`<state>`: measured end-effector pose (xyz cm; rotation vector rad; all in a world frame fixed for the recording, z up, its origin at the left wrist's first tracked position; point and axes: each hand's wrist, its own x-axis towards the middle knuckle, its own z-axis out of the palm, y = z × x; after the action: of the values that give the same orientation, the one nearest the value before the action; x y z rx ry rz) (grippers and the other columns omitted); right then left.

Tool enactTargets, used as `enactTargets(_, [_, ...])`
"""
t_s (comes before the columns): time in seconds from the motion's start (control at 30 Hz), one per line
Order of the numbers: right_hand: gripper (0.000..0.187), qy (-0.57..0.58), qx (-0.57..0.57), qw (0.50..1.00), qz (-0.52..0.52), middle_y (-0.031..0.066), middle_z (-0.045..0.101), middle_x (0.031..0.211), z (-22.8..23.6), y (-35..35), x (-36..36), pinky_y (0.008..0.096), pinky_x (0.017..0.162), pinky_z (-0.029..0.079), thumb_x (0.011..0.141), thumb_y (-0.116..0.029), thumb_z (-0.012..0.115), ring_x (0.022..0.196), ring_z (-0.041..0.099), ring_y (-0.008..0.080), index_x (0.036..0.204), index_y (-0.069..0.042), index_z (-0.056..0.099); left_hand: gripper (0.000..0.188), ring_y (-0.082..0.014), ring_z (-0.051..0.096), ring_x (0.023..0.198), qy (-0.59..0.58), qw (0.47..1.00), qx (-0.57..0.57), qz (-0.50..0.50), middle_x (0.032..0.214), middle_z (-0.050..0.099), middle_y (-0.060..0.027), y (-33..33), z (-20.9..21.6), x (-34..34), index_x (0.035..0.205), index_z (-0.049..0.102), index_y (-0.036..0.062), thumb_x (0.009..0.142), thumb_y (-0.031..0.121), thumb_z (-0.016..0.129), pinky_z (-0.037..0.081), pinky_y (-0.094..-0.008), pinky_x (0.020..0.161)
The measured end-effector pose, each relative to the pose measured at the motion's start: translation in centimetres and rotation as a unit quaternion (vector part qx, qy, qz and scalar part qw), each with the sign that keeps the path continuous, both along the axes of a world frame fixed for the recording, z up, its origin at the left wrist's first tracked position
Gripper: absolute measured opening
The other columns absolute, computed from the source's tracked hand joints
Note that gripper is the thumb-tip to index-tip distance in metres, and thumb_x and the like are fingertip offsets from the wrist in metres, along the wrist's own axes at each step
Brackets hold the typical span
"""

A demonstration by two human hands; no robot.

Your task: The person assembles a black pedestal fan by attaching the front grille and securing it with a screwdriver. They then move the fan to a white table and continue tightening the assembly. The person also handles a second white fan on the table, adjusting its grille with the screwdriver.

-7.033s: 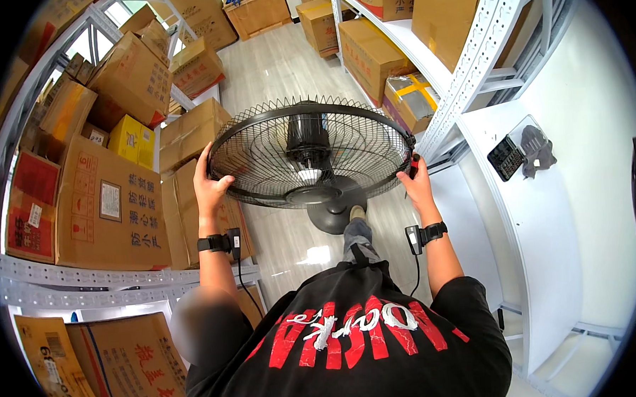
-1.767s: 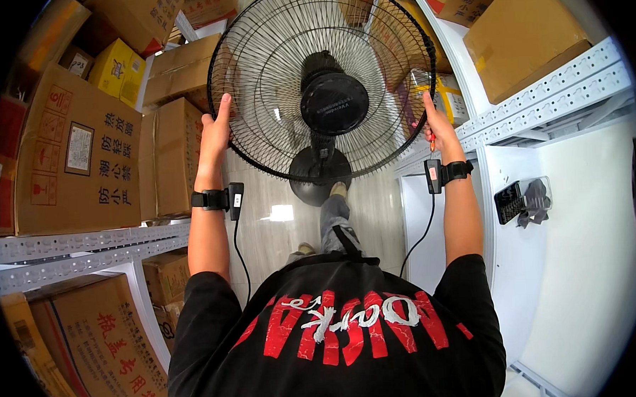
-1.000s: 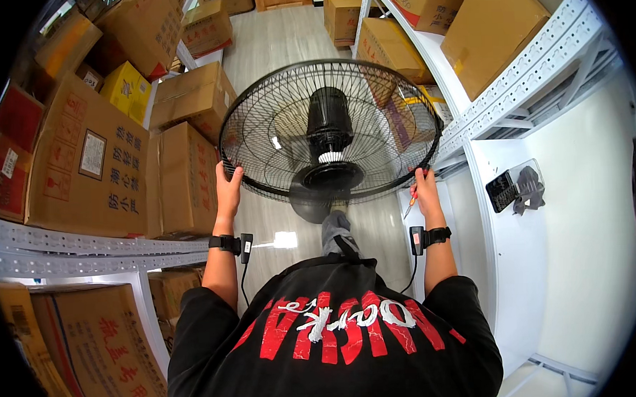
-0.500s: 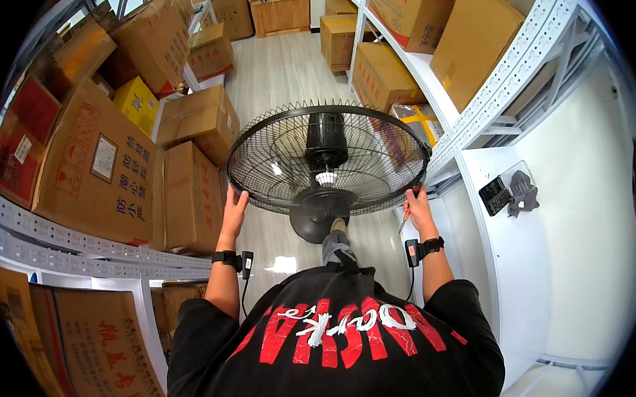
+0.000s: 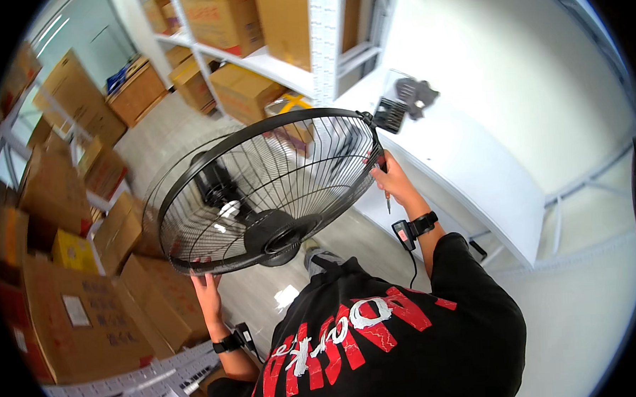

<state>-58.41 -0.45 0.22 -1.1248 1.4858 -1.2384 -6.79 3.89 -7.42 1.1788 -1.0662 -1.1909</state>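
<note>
A large black fan [image 5: 309, 156] with a round wire cage is tilted in front of me, its right side higher in the view than its left. Its dark motor housing [image 5: 216, 183] shows through the wires. My left hand [image 5: 209, 299] grips the lower left of the rim, fingers closed around the edge. On the opposite side, my right hand [image 5: 397, 179] closes on the rim. A slim tool with a thin metal shaft [image 5: 388, 204], apparently a screwdriver, also sticks down from the right hand. The fingertips behind the rim are partly hidden.
To the right runs a white shelf [image 5: 466, 167] bearing an open black case [image 5: 390, 115] of small pieces and a dark grey crumpled bag [image 5: 416, 96]. Cardboard boxes [image 5: 89, 318] crowd the left racks. More boxes [image 5: 246, 91] fill the shelving ahead.
My view has swung to the right. The fan has gone from nearly level to tilted, right side up, and now sits by the white shelf. Both hands keep their hold on its rim.
</note>
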Motion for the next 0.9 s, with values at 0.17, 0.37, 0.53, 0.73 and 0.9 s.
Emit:
enactTargets(0.17, [0.036, 0.033, -0.048, 0.996, -0.074, 0.0023, 0.061, 0.097, 5.2, 6.1, -7.1, 0.0258, 0.07, 0.047, 0.086, -0.014, 0.063, 0.075, 0.054, 0.0095, 0.12, -0.005, 0.054, 0.045, -0.0257, 0.047, 0.125, 0.01, 0.998, 0.008, -0.068, 0.138, 0.045, -0.0157, -1.3, 1.8, -6.3, 0.144, 0.029, 0.0061, 0.102, 0.016, 0.041, 0.046, -0.0414, 0.1])
enactTargets(0.37, [0.036, 0.043, -0.106, 0.975, -0.189, 0.0016, 0.061, 0.099, 11.8, 15.6, -15.6, 0.0198, 0.063, 0.04, 0.071, 0.002, 0.048, 0.078, 0.049, 0.0063, 0.106, -0.004, 0.054, 0.051, -0.0253, 0.047, 0.127, 0.082, 0.981, -0.048, -0.17, 0.143, 0.04, -0.0118, -5.1, 4.0, -18.2, 0.149, 0.022, 0.0079, 0.103, 0.025, 0.04, 0.043, -0.0408, 0.102])
enactTargets(0.53, [0.047, 0.084, -0.209, 0.931, -0.286, 0.0004, 0.052, 0.096, 14.5, 26.9, -25.8, 0.0166, 0.055, 0.036, 0.062, 0.0, 0.047, 0.074, 0.047, 0.0047, 0.108, -0.007, 0.05, 0.048, -0.0254, 0.049, 0.124, 0.163, 0.93, -0.099, -0.314, 0.14, 0.045, -0.0076, -8.0, 9.0, -36.7, 0.145, 0.029, 0.011, 0.102, 0.025, 0.044, 0.042, -0.0452, 0.103])
enactTargets(0.73, [0.058, 0.164, -0.317, 0.849, -0.39, -0.001, 0.046, 0.096, 12.0, 35.8, -34.1, 0.0187, 0.062, 0.04, 0.056, 0.001, 0.065, 0.079, 0.047, 0.0062, 0.11, -0.007, 0.049, 0.055, -0.0284, 0.048, 0.125, 0.284, 0.862, 0.009, -0.42, 0.145, 0.037, -0.0098, -6.6, 9.7, -56.5, 0.149, 0.024, 0.0168, 0.099, 0.02, 0.045, 0.042, -0.0424, 0.103])
enactTargets(0.9, [0.081, 0.22, -0.313, 0.811, -0.443, -0.0057, 0.045, 0.086, 7.9, 39.2, -36.2, 0.019, 0.059, 0.035, 0.042, -0.005, 0.089, 0.07, 0.039, 0.0055, 0.111, -0.011, 0.047, 0.049, -0.0379, 0.042, 0.126, 0.371, 0.813, 0.148, -0.424, 0.139, 0.036, -0.0133, -5.9, 5.9, -67.1, 0.144, 0.034, 0.0174, 0.099, 0.036, 0.039, 0.041, -0.0525, 0.105])
